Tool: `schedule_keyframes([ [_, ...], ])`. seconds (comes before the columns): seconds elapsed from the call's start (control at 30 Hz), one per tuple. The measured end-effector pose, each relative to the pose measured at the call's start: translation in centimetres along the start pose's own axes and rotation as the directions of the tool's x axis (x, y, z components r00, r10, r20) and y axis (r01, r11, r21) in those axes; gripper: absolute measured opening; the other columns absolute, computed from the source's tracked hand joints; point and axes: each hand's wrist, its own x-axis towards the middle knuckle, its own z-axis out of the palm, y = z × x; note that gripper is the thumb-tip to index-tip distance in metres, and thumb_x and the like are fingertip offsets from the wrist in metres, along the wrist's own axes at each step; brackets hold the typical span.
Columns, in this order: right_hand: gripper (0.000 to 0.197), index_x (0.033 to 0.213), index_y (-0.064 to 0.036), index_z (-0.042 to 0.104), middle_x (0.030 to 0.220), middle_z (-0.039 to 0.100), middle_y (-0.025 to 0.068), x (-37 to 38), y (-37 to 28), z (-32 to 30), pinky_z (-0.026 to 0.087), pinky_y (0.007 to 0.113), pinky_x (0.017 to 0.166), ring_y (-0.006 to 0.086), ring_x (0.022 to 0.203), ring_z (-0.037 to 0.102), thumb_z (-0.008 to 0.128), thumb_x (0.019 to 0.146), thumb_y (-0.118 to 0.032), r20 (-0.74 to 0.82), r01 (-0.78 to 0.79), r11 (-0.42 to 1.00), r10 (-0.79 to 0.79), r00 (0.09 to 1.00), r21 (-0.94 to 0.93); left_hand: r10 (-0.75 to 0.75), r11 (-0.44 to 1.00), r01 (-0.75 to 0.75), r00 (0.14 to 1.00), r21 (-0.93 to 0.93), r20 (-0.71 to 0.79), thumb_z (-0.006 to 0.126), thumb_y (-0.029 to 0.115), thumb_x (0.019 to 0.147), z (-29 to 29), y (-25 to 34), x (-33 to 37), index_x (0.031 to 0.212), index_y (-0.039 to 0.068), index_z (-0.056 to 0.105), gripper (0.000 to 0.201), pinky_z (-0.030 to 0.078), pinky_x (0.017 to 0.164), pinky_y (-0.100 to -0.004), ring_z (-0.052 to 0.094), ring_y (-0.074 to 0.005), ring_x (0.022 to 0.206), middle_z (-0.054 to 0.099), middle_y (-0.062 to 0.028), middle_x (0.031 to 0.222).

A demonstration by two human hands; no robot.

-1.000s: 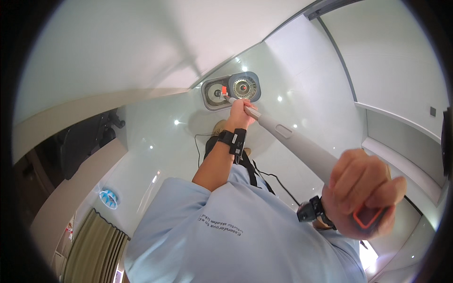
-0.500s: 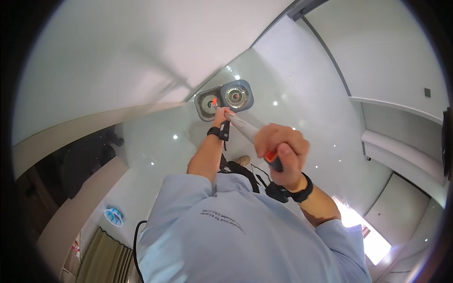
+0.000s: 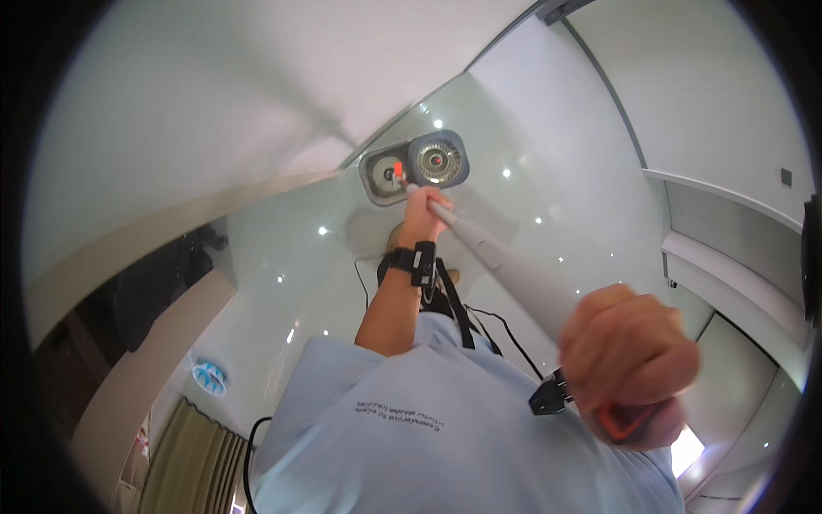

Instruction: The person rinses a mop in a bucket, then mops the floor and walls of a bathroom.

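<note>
Pole (image 3: 524, 283), light grey; likely light, stiff, slick, best gripped mid-shaft and near end. Left hand (image 3: 424, 214), right hand (image 3: 629, 360): fingers clamped round it.

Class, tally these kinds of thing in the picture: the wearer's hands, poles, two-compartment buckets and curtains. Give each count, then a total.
Left hand and right hand: 2
Pole: 1
Bucket: 1
Curtain: 1
Total: 5

Upside-down print on a light-blue shirt (image 3: 385, 467)
Two dark lines of lettering (image 3: 398, 415), lower centre; the black wrist device (image 3: 423, 272) mid-frame bears illegibly small markings.
</note>
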Motion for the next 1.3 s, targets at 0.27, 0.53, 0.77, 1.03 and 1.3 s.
schedule_keyframes([
  [0.27,0.029,0.068,0.0005,0.046,0.057,0.052,0.0106,-4.4,8.9,-0.9,0.036,0.029,0.047,0.0169,0.049,0.044,0.042,0.088,-0.02,-0.093,-0.152,0.976,0.138,0.986,-0.157,-0.211,0.964,0.15,0.933,0.218,0.291,0.046,0.012,0.081,-15.8,-4.3,15.4,0.063,0.002,0.052,0.021,0.047,0.064,-0.0355,0.057,-0.0249,0.061,0.057,-0.013,0.065],
  [0.53,0.022,0.072,-0.003,0.045,0.059,0.052,0.0078,-10.0,1.0,-3.6,0.035,0.027,0.048,0.0143,0.05,0.044,0.047,0.087,-0.019,-0.284,-0.121,0.992,0.104,0.953,-0.046,-0.296,0.945,0.284,0.954,-0.16,-0.055,0.049,0.011,0.072,-5.2,-6.6,6.8,0.052,0.01,0.033,0.025,0.039,0.053,-0.0338,0.042,-0.0215,0.049,0.038,-0.0052,0.053],
  [0.77,0.024,0.065,-0.0066,0.042,0.05,0.051,0.0078,-14.5,-10.7,-5.4,0.036,0.03,0.039,0.0167,0.033,0.044,0.048,0.083,-0.022,-0.257,0.102,0.991,-0.077,0.963,0.084,-0.537,0.759,0.353,0.815,-0.547,-0.219,0.042,0.02,0.081,-2.1,-8.4,0.8,0.079,0.007,0.036,0.014,0.037,0.054,-0.0321,0.044,-0.019,0.053,0.042,-0.0043,0.061],
  [1.03,0.023,0.059,-0.0126,0.039,0.044,0.05,0.0021,-19.7,-16.8,-7.2,0.039,0.02,0.038,0.0105,0.032,0.045,0.053,0.076,-0.021,-0.408,0.351,0.934,-0.346,0.845,-0.067,-0.673,0.711,0.445,0.654,-0.544,-0.345,0.047,0.026,0.085,2.4,-9.8,-4.5,0.086,0.007,0.037,0.021,0.045,0.058,-0.0356,0.048,-0.018,0.059,0.044,-0.0037,0.069],
  [1.3,0.022,0.053,-0.0163,0.038,0.037,0.042,-0.0059,-24.9,-25.7,-8.1,0.03,0.015,0.033,0.0025,0.026,0.035,0.055,0.066,-0.019,-0.551,0.633,0.769,-0.567,0.612,-0.089,-0.648,0.74,0.462,0.686,-0.49,-0.332,0.047,0.026,0.083,2.9,-10.3,-5.4,0.091,0.008,0.04,0.021,0.046,0.06,-0.0358,0.052,-0.0187,0.066,0.05,-0.0046,0.076],
])
